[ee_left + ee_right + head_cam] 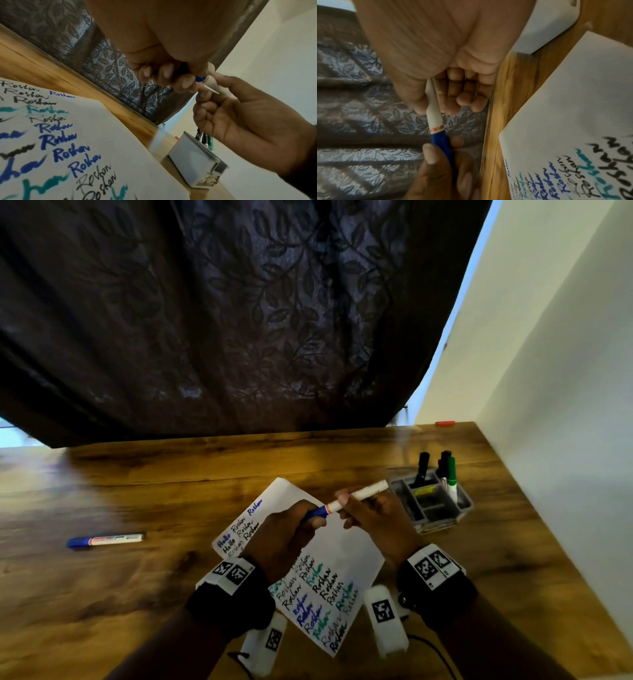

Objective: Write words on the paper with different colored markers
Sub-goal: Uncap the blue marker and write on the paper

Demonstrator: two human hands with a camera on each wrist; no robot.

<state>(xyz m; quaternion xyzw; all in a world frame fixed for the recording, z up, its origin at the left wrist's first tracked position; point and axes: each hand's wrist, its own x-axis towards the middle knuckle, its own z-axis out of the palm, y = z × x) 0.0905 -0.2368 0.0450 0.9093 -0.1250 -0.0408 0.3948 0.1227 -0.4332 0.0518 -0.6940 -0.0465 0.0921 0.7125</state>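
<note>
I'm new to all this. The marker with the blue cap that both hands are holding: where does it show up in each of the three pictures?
Head view: the held marker is at centre, above the paper, left hand on its blue cap, right hand on its white barrel.
Left wrist view: right of centre, only the cap's end shows between fingers.
Right wrist view: centre, running top to bottom.
Shared landmark: the paper.

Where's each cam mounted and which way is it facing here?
Head: on the head, looking forward and down at the table, paper, both hands and wristbands.
Left wrist: under the left hand, looking along its fingers at the blue cap; right hand beyond.
Right wrist: under the right hand, looking along the marker toward the curtain.
All three share the marker and paper.
</note>
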